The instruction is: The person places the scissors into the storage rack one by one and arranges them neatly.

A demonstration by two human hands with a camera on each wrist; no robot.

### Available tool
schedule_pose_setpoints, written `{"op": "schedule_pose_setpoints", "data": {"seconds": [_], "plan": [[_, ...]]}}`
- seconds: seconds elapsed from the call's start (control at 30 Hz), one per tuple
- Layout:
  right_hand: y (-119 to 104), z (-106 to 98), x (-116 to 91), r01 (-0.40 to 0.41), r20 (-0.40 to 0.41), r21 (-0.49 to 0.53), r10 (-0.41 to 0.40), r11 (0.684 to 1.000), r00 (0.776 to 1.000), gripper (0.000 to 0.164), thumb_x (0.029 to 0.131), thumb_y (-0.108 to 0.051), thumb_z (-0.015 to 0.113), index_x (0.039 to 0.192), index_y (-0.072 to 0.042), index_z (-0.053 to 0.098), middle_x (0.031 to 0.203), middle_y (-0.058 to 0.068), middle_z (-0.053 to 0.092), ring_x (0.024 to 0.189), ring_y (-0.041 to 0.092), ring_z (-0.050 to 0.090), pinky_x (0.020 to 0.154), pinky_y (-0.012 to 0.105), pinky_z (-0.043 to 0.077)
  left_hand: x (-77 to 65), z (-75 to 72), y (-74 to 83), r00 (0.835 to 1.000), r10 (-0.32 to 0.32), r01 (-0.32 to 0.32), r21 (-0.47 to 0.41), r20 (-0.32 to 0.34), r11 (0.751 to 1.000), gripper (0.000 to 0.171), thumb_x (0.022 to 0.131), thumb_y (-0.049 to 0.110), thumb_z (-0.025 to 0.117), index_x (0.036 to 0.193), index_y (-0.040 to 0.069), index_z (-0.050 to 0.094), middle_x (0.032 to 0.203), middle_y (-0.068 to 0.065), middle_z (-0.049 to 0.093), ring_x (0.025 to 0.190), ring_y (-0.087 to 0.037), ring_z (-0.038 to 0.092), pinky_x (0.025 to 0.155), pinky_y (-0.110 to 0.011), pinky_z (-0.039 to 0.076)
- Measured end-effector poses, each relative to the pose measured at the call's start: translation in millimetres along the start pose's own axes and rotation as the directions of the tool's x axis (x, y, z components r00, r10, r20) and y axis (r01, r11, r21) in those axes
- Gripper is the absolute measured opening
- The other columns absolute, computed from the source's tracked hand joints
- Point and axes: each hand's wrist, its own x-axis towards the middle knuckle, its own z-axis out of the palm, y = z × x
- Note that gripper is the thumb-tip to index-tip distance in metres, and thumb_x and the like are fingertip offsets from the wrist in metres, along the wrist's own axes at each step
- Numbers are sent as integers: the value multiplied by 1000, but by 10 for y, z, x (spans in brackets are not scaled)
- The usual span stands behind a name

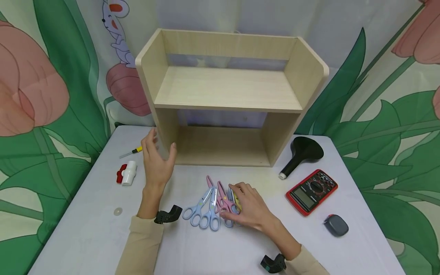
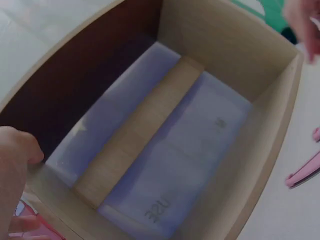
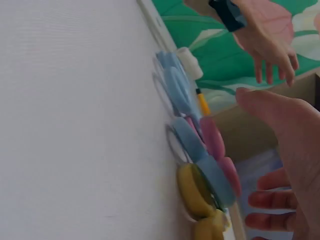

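My left hand [image 1: 158, 162] is at the left side panel of a pale two-tier wooden shelf [image 1: 227, 89], thumb by its front edge, fingers outside it. The left wrist view looks into the shelf [image 2: 135, 135], and that thumb overlaps its edge. My right hand [image 1: 252, 206] hovers with spread fingers over the right part of a cluster of scissors. The cluster has blue scissors [image 1: 196, 210], pink scissors [image 1: 225, 202] and yellow-handled scissors [image 1: 237, 201], the last partly hidden by the hand. In the right wrist view, its thumb and fingers stand apart around nothing.
At left lie a yellow-handled screwdriver [image 1: 132, 152], a white pipe valve with red handle [image 1: 128, 173] and a small clear disc [image 1: 118, 211]. At right are a black paddle-shaped thing [image 1: 302, 151], a red multimeter [image 1: 311, 192] and a rounded dark grey thing [image 1: 336, 225].
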Motion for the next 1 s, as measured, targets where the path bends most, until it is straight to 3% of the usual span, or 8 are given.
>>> {"op": "schedule_pose_setpoints", "data": {"seconds": [0.17, 0.33, 0.5, 0.7, 0.83, 1.0], "plan": [[-35, 82, -51, 14, 44, -63, -11, 998, 999, 77, 73, -74, 70, 120, -14, 70, 106, -4, 56, 92, 9, 48, 76, 27, 44, 61, 16, -74, 998, -70, 70, -4, 8, 998, 65, 97, 23, 61, 154, 7, 33, 135, -24, 48, 117, -35, 58, 99, -53, 54], [-79, 125, -80, 29, 47, -114, -23, 993, 999, 64, 72, -65, 75, 109, -14, 73, 99, -4, 58, 85, 8, 47, 74, 28, 45, 73, 1, -164, 996, -90, 89, 10, 25, 996, 53, 99, 19, 60, 147, 4, 42, 126, -24, 54, 106, -35, 61, 92, -50, 59], [-107, 126, -63, 50, -3, -113, -51, 992, 999, 56, 71, -56, 78, 104, -12, 72, 100, -2, 62, 84, 11, 56, 75, 32, 54, 79, 5, -258, 994, -93, 93, 19, 48, 996, 46, 100, 16, 58, 143, 1, 47, 121, -26, 58, 103, -35, 65, 87, -49, 61], [-149, -65, 8, 97, -130, -40, -101, 995, 986, 50, 69, -48, 80, 102, -12, 71, 92, -5, 58, 76, 6, 51, 65, 23, 50, 85, 43, -314, 989, -120, 119, 22, 84, 993, 42, 102, 14, 55, 140, -2, 49, 121, -26, 58, 103, -36, 65, 89, -49, 60], [-247, -344, 151, 211, -277, 3, -202, 978, 940, 53, 69, -45, 82, 106, -9, 71, 95, 0, 62, 79, 8, 55, 63, 20, 52, 71, 56, -337, 988, -125, 123, 31, 86, 992, 39, 103, 16, 55, 138, -2, 52, 118, -25, 59, 101, -36, 65, 88, -49, 61], [-466, -811, 520, 354, -441, 16, -311, 935, 842, 56, 72, -44, 82, 110, -4, 70, 98, 4, 62, 80, 12, 56, 63, 23, 52, 66, 64, -367, 988, -132, 130, 29, 83, 991, 38, 103, 16, 55, 136, -2, 53, 118, -25, 60, 101, -37, 66, 87, -49, 61]]}}
